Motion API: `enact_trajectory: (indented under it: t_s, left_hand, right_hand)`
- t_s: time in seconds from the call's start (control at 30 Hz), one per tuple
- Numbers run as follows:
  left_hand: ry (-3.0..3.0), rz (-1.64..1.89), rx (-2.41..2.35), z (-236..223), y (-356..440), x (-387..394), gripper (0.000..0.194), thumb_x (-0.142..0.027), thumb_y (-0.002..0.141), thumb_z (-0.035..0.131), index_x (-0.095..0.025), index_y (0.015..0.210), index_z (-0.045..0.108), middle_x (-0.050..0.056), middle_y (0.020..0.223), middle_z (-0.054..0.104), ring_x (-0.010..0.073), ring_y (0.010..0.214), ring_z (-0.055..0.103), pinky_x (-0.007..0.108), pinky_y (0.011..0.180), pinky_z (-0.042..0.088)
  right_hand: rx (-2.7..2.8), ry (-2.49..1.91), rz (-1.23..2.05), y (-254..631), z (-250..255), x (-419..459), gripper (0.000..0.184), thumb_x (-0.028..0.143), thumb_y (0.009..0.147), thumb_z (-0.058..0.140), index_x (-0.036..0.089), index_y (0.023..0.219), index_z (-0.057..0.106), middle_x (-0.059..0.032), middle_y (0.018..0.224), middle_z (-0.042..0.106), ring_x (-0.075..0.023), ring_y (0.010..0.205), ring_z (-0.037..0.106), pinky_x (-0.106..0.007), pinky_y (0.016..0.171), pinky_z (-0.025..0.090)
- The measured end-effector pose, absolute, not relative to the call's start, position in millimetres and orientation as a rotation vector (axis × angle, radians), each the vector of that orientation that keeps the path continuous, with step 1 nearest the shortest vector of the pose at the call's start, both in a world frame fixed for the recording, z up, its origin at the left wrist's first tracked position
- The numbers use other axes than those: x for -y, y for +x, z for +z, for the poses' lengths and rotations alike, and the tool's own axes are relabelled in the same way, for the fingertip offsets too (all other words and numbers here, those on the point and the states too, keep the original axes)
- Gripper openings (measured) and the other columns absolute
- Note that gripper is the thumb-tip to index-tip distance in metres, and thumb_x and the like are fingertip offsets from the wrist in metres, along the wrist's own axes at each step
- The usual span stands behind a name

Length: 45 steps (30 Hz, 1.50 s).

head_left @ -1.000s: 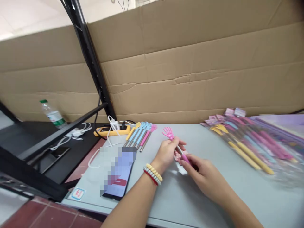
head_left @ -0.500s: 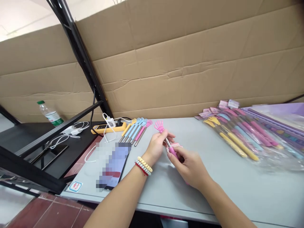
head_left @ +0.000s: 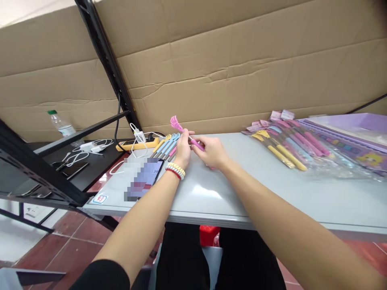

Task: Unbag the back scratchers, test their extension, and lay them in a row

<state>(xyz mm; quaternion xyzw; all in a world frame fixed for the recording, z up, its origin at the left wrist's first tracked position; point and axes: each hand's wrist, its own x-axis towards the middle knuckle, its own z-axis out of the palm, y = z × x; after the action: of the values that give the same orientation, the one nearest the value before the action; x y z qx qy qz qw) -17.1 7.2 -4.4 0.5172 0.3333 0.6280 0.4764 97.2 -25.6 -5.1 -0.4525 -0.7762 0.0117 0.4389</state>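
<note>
Both hands hold one pink back scratcher (head_left: 176, 123), lifted above the grey table (head_left: 211, 193). My left hand (head_left: 184, 149) is closed around its metal shaft just below the claw-shaped head. Around its pink handle my right hand (head_left: 212, 152) is closed. Behind my left hand lies a row of back scratchers (head_left: 165, 147) in yellow, blue and pink, partly covered by that hand. Over to the right is a pile of back scratchers (head_left: 290, 147) in clear plastic bags with pink cards. A small piece of something pinkish shows under my right hand, mostly hidden.
A phone (head_left: 148, 177) lies left of my left arm. Behind it are a yellow power strip (head_left: 137, 143) and white cables. A purple box (head_left: 347, 125) stands at the right. A black metal post (head_left: 105, 60) and a bottle (head_left: 65, 127) are at the left.
The back scratcher and both hands have risen off the table and shifted left, towards the row. Its claw has turned from facing me to sideways. The camera view has tilted further down.
</note>
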Motion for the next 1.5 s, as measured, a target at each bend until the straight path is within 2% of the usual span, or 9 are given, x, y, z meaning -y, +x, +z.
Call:
enact_trajectory:
  t_s: [0.13,0.27,0.4,0.63,1.07,1.3,1.5]
  left_hand:
    - [1.379,1.480,-0.871,-6.4,-15.3,-8.0,0.045,-0.057,0.087,0.041,-0.015,0.085,0.058,0.005,0.074,0.061,0.0139,0.064,0.058,0.023,0.054,0.040]
    - [1.441,1.455,-0.932,-6.2,-11.4,-6.9,0.041,-0.053,0.089,0.041,-0.016,0.082,0.057,0.005,0.074,0.062,0.0131,0.060,0.058,0.023,0.052,0.039]
    - [1.327,1.522,-0.924,-2.4,-11.6,-5.8,0.031,-0.048,0.090,0.042,-0.019,0.083,0.050,0.001,0.070,0.059,0.0103,0.052,0.054,0.021,0.048,0.037]
    - [1.234,1.449,-0.812,0.2,-20.6,-1.3,0.016,-0.025,0.088,0.046,-0.016,0.075,0.050,-0.001,0.067,0.053,0.0065,0.046,0.049,0.019,0.044,0.035]
    - [1.220,1.417,-0.739,0.3,-21.8,-1.9,0.020,-0.032,0.081,0.058,-0.017,0.072,0.050,-0.002,0.064,0.054,0.0068,0.045,0.049,0.019,0.042,0.035]
    - [1.199,1.429,-0.720,0.6,-20.4,-0.6,0.016,-0.027,0.084,0.053,-0.017,0.072,0.051,-0.001,0.066,0.054,0.0076,0.045,0.050,0.021,0.042,0.035]
    - [1.191,1.419,-0.691,0.4,-20.7,-0.8,0.016,-0.029,0.082,0.058,-0.018,0.072,0.051,-0.002,0.066,0.054,0.0076,0.048,0.051,0.021,0.045,0.036]
  right_hand:
    - [1.839,-1.245,-0.096,101.5,-27.5,25.3,0.028,0.031,0.084,0.047,0.018,0.102,0.066,-0.0079,0.090,0.070,-0.0187,0.075,0.061,-0.026,0.066,0.038]
    - [1.819,-1.380,-0.140,107.4,-31.4,35.1,0.026,0.032,0.085,0.047,0.019,0.099,0.066,-0.0070,0.085,0.069,-0.0199,0.079,0.061,-0.027,0.066,0.038]
    - [1.802,-1.427,-0.134,108.4,-26.8,38.3,0.023,0.032,0.084,0.049,0.021,0.096,0.065,-0.0052,0.076,0.068,-0.0192,0.077,0.061,-0.027,0.065,0.037]
    - [1.790,-1.474,-0.073,108.9,-26.2,38.2,0.024,0.038,0.086,0.047,0.022,0.087,0.065,-0.0034,0.070,0.066,-0.0167,0.070,0.060,-0.026,0.062,0.035]
    - [1.765,-1.447,-0.068,109.3,-26.1,39.0,0.023,0.036,0.083,0.047,0.021,0.080,0.064,-0.0037,0.066,0.065,-0.0160,0.065,0.058,-0.025,0.061,0.035]
    - [1.758,-1.436,-0.081,109.1,-25.4,40.3,0.019,0.032,0.079,0.050,0.021,0.080,0.064,-0.0041,0.065,0.065,-0.0168,0.063,0.057,-0.026,0.061,0.036]
    - [1.744,-1.434,-0.072,111.1,-27.4,37.2,0.017,0.029,0.075,0.052,0.021,0.083,0.064,-0.0033,0.068,0.066,-0.0171,0.064,0.057,-0.026,0.061,0.037]
